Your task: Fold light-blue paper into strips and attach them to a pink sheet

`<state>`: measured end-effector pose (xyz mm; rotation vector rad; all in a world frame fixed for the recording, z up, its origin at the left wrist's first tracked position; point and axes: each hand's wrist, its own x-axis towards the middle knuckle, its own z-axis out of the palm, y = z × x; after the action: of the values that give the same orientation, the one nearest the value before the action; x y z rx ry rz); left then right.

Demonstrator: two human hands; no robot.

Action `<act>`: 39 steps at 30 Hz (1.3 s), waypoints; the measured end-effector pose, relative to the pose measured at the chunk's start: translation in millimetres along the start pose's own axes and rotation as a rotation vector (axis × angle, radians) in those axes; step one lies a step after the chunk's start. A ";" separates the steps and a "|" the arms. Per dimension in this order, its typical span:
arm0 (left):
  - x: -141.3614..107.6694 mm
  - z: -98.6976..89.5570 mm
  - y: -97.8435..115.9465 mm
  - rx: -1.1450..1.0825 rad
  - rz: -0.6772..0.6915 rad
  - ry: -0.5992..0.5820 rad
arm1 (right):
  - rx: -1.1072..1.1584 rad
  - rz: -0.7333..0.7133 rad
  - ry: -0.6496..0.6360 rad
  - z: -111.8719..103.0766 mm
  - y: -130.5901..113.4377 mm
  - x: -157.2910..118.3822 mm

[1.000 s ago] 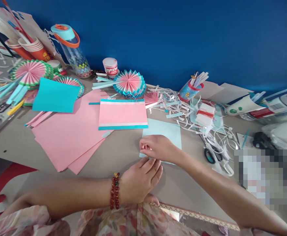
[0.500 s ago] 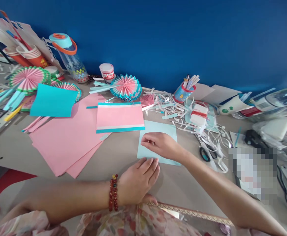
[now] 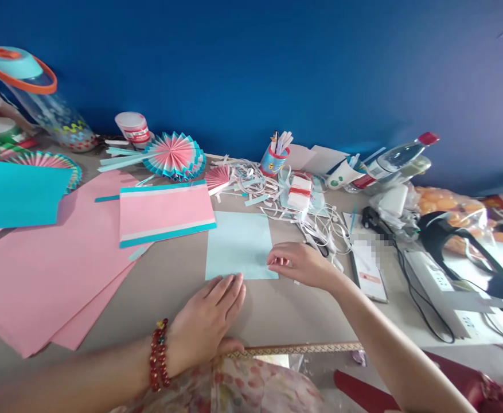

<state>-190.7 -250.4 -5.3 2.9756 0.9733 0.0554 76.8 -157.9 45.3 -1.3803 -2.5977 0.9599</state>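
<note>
A pale blue sheet of paper (image 3: 239, 242) lies flat on the desk in front of me. My left hand (image 3: 206, 316) rests palm down with its fingers stretched out, the fingertips at the sheet's lower edge. Over the sheet's right edge, my right hand (image 3: 303, 267) has its fingers curled together in a pinch; what is between them, if anything, is hidden. A pink folded paper piece (image 3: 165, 211) with blue and white bands sits beside the sheet on the left. Large pink sheets (image 3: 73, 269) and a turquoise sheet (image 3: 14, 195) lie further left.
A pleated paper rosette (image 3: 174, 156) and tangled white paper strips (image 3: 251, 180) are at the back. A pen cup (image 3: 274, 160) stands near the blue wall. Rightward are a phone (image 3: 368, 275), a power strip (image 3: 438, 287) and a plastic bottle (image 3: 400, 156).
My view has swung to the right. My right hand has moved from above the middle of the pale blue sheet to its right edge. My left hand stays at the lower edge.
</note>
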 end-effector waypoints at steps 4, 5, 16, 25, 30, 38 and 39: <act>-0.1 -1.1 -0.5 0.009 0.006 -0.009 | -0.032 0.009 0.031 7.2 3.2 -8.8; -0.3 -1.3 -0.8 0.011 0.005 -0.007 | -0.032 0.009 0.039 8.6 4.5 -9.7; 0.1 -4.2 -1.2 0.027 0.000 -0.013 | 0.094 0.042 0.037 10.1 16.9 -12.8; 0.1 -3.8 -1.0 0.015 -0.007 -0.004 | 0.087 -0.005 0.049 10.5 17.5 -11.8; -0.5 -2.9 -0.7 0.015 -0.011 -0.001 | 0.104 -0.029 0.037 6.7 20.4 -11.1; 0.2 -4.1 -0.3 0.014 -0.007 -0.003 | 0.110 -0.032 0.016 5.5 20.7 -7.8; 0.4 -4.2 -0.3 0.016 -0.006 -0.003 | 0.102 -0.033 0.016 6.3 21.0 -7.7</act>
<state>-190.8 -249.9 -1.1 2.9858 0.9877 0.0436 94.9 -158.3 30.6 -1.3119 -2.5133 1.0562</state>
